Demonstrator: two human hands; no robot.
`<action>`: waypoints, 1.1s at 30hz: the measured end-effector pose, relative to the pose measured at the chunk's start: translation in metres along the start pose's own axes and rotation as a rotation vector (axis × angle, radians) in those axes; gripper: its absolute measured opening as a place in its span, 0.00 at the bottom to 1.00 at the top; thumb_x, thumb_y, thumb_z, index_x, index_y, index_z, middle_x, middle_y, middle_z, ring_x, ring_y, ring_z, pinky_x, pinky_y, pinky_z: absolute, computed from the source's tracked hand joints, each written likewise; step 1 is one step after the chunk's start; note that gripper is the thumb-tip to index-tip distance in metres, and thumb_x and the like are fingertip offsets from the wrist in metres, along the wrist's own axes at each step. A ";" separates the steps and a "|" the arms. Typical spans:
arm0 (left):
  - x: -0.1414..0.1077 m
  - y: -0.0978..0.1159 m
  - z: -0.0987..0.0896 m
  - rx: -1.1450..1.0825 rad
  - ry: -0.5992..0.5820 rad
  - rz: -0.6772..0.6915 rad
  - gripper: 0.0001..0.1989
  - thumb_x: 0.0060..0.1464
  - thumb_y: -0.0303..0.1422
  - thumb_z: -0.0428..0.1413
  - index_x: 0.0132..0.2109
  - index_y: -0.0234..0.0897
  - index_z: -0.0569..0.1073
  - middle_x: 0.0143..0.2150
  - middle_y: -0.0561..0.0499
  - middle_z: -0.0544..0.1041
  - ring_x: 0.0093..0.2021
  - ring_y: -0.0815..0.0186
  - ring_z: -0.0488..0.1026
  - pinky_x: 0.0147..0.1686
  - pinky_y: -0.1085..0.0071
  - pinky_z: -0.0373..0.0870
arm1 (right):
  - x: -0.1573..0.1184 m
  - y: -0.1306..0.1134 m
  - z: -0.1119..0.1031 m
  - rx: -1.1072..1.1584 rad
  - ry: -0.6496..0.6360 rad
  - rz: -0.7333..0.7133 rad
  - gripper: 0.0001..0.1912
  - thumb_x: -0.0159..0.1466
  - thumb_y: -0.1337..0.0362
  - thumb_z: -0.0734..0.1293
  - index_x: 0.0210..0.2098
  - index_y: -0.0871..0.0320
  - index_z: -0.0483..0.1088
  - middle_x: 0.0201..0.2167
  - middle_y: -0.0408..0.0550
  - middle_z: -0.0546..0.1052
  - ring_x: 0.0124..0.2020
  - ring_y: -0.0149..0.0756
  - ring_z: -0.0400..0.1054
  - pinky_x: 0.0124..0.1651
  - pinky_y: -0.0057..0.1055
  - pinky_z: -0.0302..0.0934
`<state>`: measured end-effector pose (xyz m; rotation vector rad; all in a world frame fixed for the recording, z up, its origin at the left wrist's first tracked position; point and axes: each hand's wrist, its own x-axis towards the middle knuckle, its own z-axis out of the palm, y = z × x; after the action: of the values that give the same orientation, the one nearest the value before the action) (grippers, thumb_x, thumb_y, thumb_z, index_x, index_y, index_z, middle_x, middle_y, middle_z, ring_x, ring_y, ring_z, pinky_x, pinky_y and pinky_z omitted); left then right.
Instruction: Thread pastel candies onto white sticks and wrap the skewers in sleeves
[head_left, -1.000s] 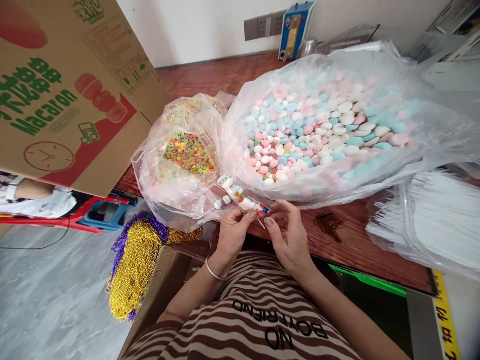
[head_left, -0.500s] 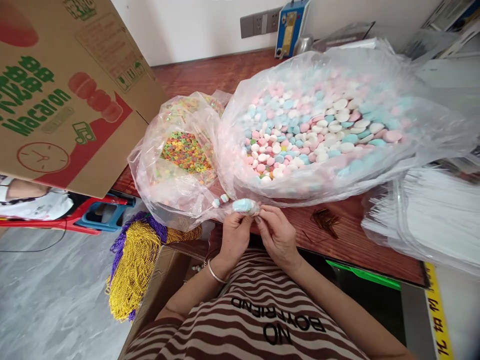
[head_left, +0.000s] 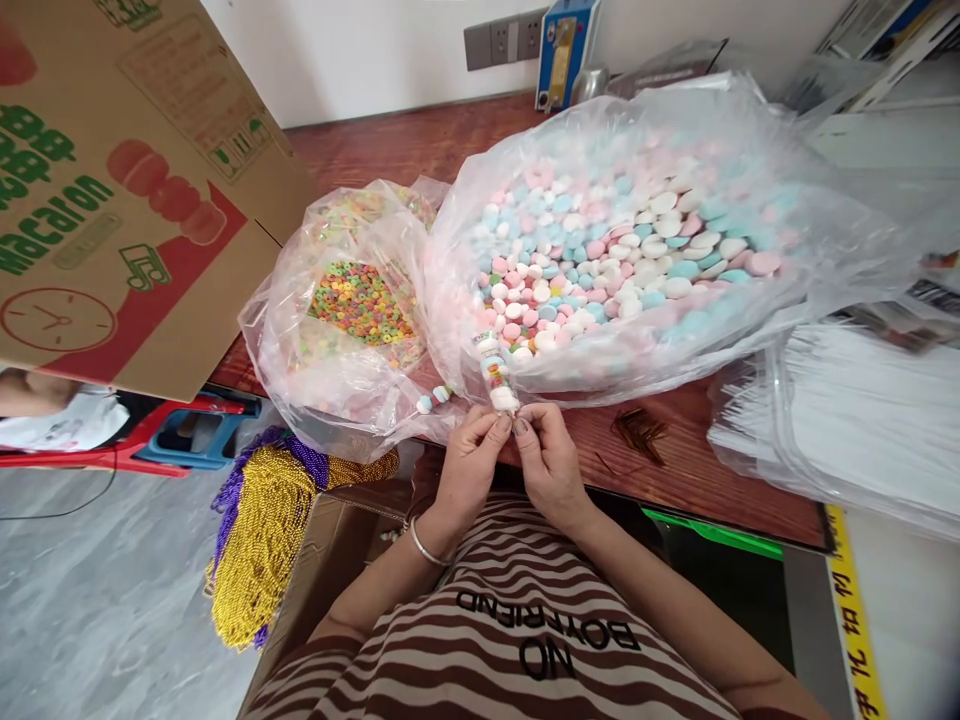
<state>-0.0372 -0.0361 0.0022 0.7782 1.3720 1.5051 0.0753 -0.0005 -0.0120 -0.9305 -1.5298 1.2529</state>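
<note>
My left hand (head_left: pixel 472 455) and my right hand (head_left: pixel 551 455) meet over the table's front edge. Thumbs and forefingers of both pinch the near end of a small clear packet of candies (head_left: pixel 495 370), which points away from me. White, blue and multicoloured pieces show inside it. Beyond it lies a large open plastic bag of pink, white and blue candy tablets (head_left: pixel 637 260). Left of that stands a smaller clear bag of tiny coloured candy rings (head_left: pixel 367 300). Two or three strung candies (head_left: pixel 433 398) lie at its front edge. Whether a tie is between my fingertips is too small to tell.
Brown-gold twist ties (head_left: pixel 641 435) lie on the red-brown table (head_left: pixel 690 410). A bag of white paper-like strips (head_left: pixel 862 410) sits at right. A Macaron carton (head_left: pixel 150 190) stands at left. Gold and purple bead strands (head_left: pixel 262 540) hang over an open cardboard box (head_left: pixel 322 570). Another person's arm (head_left: pixel 34 395) shows at far left.
The packet has turned from lying sideways to pointing away from me, showing its coloured contents. Both hands now pinch its near end, fingertips together. The whole view has shifted slightly.
</note>
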 end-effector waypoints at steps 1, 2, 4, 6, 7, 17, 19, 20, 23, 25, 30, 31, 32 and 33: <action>0.001 0.000 0.000 -0.038 -0.010 -0.002 0.12 0.57 0.42 0.65 0.31 0.38 0.82 0.37 0.51 0.76 0.42 0.66 0.71 0.49 0.68 0.70 | 0.001 -0.002 -0.001 0.091 -0.027 0.037 0.10 0.72 0.54 0.63 0.40 0.53 0.64 0.31 0.42 0.69 0.31 0.34 0.64 0.35 0.32 0.63; 0.001 0.000 0.000 -0.096 -0.027 -0.026 0.12 0.56 0.42 0.66 0.32 0.39 0.82 0.40 0.51 0.77 0.44 0.65 0.72 0.50 0.68 0.70 | 0.002 -0.004 -0.002 0.208 -0.071 0.090 0.12 0.71 0.51 0.64 0.40 0.53 0.63 0.29 0.40 0.67 0.28 0.32 0.62 0.32 0.31 0.62; 0.002 0.000 0.000 -0.248 -0.090 -0.122 0.13 0.50 0.45 0.70 0.36 0.40 0.84 0.46 0.48 0.80 0.48 0.62 0.75 0.52 0.65 0.72 | 0.003 -0.009 -0.006 0.483 -0.198 0.234 0.15 0.70 0.48 0.66 0.38 0.52 0.62 0.25 0.35 0.62 0.21 0.28 0.54 0.24 0.27 0.57; 0.003 0.002 -0.001 -0.373 -0.171 -0.212 0.19 0.42 0.46 0.74 0.40 0.42 0.85 0.56 0.45 0.79 0.56 0.56 0.75 0.54 0.61 0.73 | 0.004 -0.013 -0.010 0.733 -0.334 0.400 0.17 0.67 0.48 0.70 0.38 0.52 0.62 0.22 0.32 0.59 0.18 0.24 0.46 0.20 0.23 0.51; 0.003 0.003 -0.002 -0.406 -0.207 -0.237 0.22 0.39 0.45 0.75 0.42 0.43 0.85 0.61 0.45 0.77 0.60 0.53 0.73 0.56 0.60 0.73 | 0.004 -0.014 -0.012 0.825 -0.387 0.476 0.18 0.65 0.49 0.72 0.39 0.52 0.62 0.22 0.31 0.59 0.18 0.22 0.44 0.18 0.21 0.49; 0.004 0.002 0.001 -0.285 -0.055 -0.175 0.17 0.41 0.42 0.74 0.35 0.36 0.84 0.51 0.41 0.83 0.45 0.56 0.81 0.43 0.60 0.80 | -0.005 -0.013 -0.011 0.547 -0.206 0.418 0.16 0.65 0.49 0.71 0.38 0.55 0.70 0.24 0.37 0.66 0.21 0.26 0.56 0.23 0.25 0.58; 0.004 0.001 0.004 -0.267 -0.002 -0.158 0.16 0.41 0.42 0.74 0.33 0.36 0.84 0.51 0.42 0.83 0.35 0.62 0.80 0.35 0.65 0.79 | -0.009 -0.011 -0.008 0.353 -0.108 0.275 0.15 0.67 0.50 0.70 0.38 0.55 0.72 0.25 0.40 0.68 0.26 0.29 0.62 0.29 0.27 0.62; 0.003 0.001 0.005 -0.270 -0.009 -0.158 0.16 0.41 0.42 0.74 0.33 0.36 0.83 0.52 0.42 0.83 0.31 0.66 0.78 0.30 0.68 0.78 | -0.010 -0.010 -0.006 0.347 -0.101 0.254 0.14 0.68 0.50 0.69 0.39 0.55 0.73 0.25 0.39 0.67 0.26 0.30 0.61 0.30 0.28 0.62; 0.001 0.002 0.005 -0.313 -0.140 -0.259 0.19 0.42 0.45 0.72 0.38 0.36 0.84 0.56 0.40 0.81 0.22 0.74 0.72 0.16 0.74 0.69 | -0.010 -0.007 0.000 0.641 -0.141 0.376 0.15 0.67 0.49 0.70 0.41 0.54 0.71 0.21 0.34 0.59 0.20 0.27 0.53 0.24 0.26 0.59; 0.001 0.003 0.004 -0.345 -0.233 -0.358 0.24 0.43 0.46 0.72 0.44 0.37 0.84 0.57 0.38 0.80 0.21 0.73 0.72 0.13 0.76 0.66 | -0.008 -0.007 0.003 0.857 -0.156 0.503 0.17 0.63 0.50 0.73 0.40 0.54 0.69 0.21 0.32 0.57 0.18 0.24 0.47 0.20 0.23 0.54; 0.004 0.005 -0.002 -0.390 -0.272 -0.382 0.20 0.42 0.42 0.74 0.42 0.37 0.84 0.60 0.39 0.79 0.45 0.58 0.81 0.33 0.69 0.79 | -0.005 -0.011 0.000 1.095 -0.253 0.660 0.18 0.61 0.55 0.77 0.33 0.56 0.65 0.20 0.31 0.57 0.17 0.20 0.40 0.17 0.18 0.49; 0.006 0.005 -0.003 -0.394 -0.280 -0.370 0.19 0.41 0.41 0.74 0.40 0.37 0.84 0.59 0.40 0.79 0.50 0.55 0.80 0.40 0.67 0.79 | -0.005 -0.011 -0.002 1.120 -0.284 0.679 0.18 0.61 0.55 0.77 0.32 0.57 0.65 0.20 0.31 0.57 0.17 0.20 0.39 0.16 0.17 0.48; 0.007 0.005 -0.005 -0.396 -0.297 -0.365 0.17 0.40 0.40 0.74 0.38 0.37 0.84 0.57 0.40 0.80 0.53 0.53 0.79 0.45 0.65 0.79 | -0.005 -0.010 -0.004 1.138 -0.315 0.696 0.19 0.61 0.55 0.77 0.31 0.57 0.64 0.20 0.30 0.56 0.17 0.19 0.38 0.16 0.16 0.48; 0.009 0.004 -0.007 -0.397 -0.319 -0.368 0.16 0.40 0.40 0.75 0.36 0.37 0.84 0.55 0.41 0.81 0.55 0.52 0.78 0.48 0.64 0.77 | -0.005 -0.009 -0.005 1.152 -0.345 0.713 0.19 0.61 0.55 0.77 0.31 0.57 0.64 0.20 0.30 0.56 0.16 0.19 0.37 0.15 0.16 0.48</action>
<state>-0.0482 -0.0306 0.0037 0.4579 0.8817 1.2424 0.0816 -0.0057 -0.0036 -0.4506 -0.4143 2.4848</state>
